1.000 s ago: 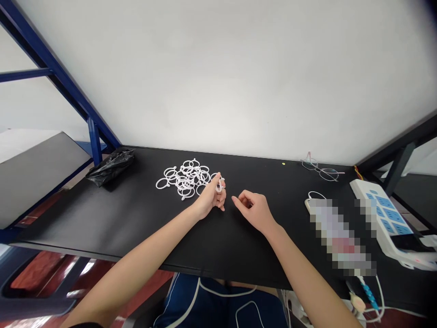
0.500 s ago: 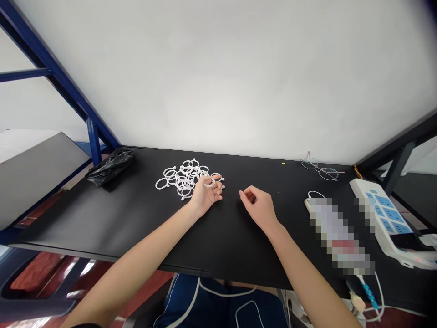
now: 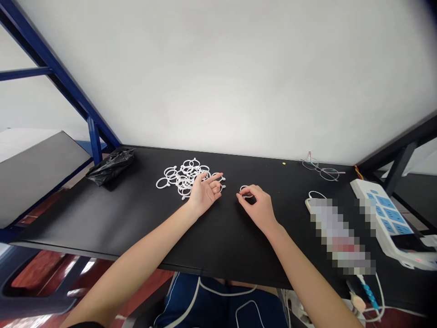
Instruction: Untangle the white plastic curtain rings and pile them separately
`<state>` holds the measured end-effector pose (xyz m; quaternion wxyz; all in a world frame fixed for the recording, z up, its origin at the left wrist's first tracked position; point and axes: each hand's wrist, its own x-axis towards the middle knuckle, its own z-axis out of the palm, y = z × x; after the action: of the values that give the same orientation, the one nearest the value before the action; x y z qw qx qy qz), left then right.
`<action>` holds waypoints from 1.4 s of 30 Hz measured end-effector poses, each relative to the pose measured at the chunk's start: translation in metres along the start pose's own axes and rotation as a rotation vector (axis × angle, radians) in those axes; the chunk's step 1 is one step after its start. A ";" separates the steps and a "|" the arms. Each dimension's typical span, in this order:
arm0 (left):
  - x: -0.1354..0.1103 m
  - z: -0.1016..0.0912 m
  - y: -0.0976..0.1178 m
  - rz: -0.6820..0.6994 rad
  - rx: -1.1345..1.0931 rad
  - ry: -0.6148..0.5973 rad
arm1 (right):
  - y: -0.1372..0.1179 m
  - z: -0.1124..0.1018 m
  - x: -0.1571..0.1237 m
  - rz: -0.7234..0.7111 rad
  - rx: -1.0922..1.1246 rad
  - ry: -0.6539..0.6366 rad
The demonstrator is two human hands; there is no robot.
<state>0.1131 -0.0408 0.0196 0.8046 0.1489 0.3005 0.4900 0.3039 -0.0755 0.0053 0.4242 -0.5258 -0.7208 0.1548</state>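
Note:
Thumb and forefinger of my right hand are closed on a single white curtain ring, low over the black table. Part of that ring is hidden behind the fingers. My left hand rests palm up at the right edge of a loose pile of white curtain rings, each with a small eyelet. Its thumb and index finger are spread, the other fingers are loosely curled, and nothing lies between them. The left hand covers some of the pile.
A crumpled black plastic bag lies at the table's left end. Eyeglasses rest near the wall at the right. Closer on that side are a blurred-out phone on a cable and a white power strip. The black table ends in front of my lap.
The curtain ring that was at my left fingers has passed to my right hand. My left thumb and index finger have parted; the right fingers have closed on the ring.

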 end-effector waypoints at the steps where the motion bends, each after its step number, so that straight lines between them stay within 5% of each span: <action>1: 0.000 0.000 0.000 0.002 -0.003 -0.002 | 0.001 0.000 0.000 0.003 -0.013 -0.003; 34: 0.002 0.001 -0.013 0.025 0.583 -0.234 | -0.007 0.003 -0.001 0.147 0.235 -0.174; 37: -0.003 0.002 -0.017 0.091 0.817 -0.274 | -0.008 0.002 -0.001 0.170 0.285 -0.175; 42: -0.015 0.003 -0.024 0.425 1.380 -0.409 | -0.007 0.001 -0.001 0.194 0.318 -0.181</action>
<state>0.1269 -0.0652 0.0143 0.4564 0.7626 0.3489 0.2975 0.2991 -0.0789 0.0087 0.4184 -0.5032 -0.6684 0.3534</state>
